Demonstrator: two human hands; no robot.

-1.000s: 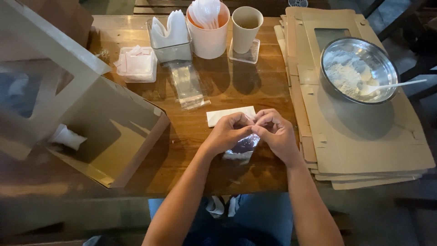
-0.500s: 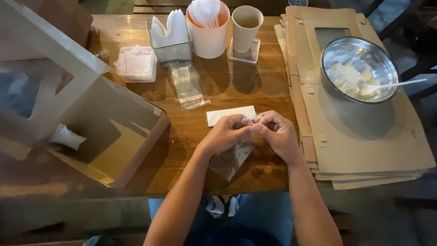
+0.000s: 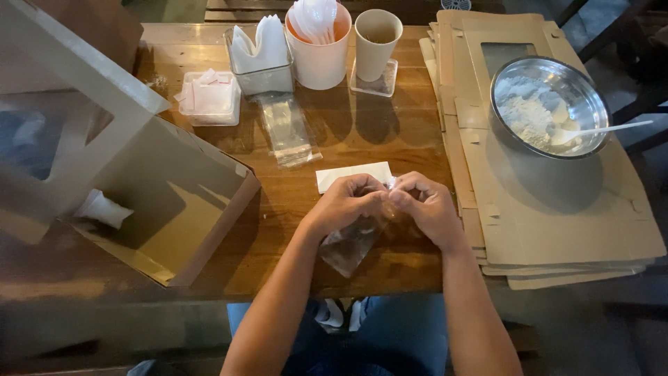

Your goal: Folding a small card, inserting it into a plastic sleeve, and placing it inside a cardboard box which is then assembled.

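My left hand and my right hand meet over the wooden table, both pinching the top of a small clear plastic bag. The bag hangs down toward the table's near edge and looks limp; what is inside it I cannot tell. A white paper slip lies flat just beyond my fingers.
An open cardboard box with a white wrapped item stands at left. Flat box blanks are stacked at right under a metal bowl of white powder with a spoon. Behind: clear bags, napkin holder, spoon tub, paper cup, small plastic tray.
The clear bag, bunched under my fingers a second ago, now hangs longer and lower below my hands. My hands stay together at the same spot.
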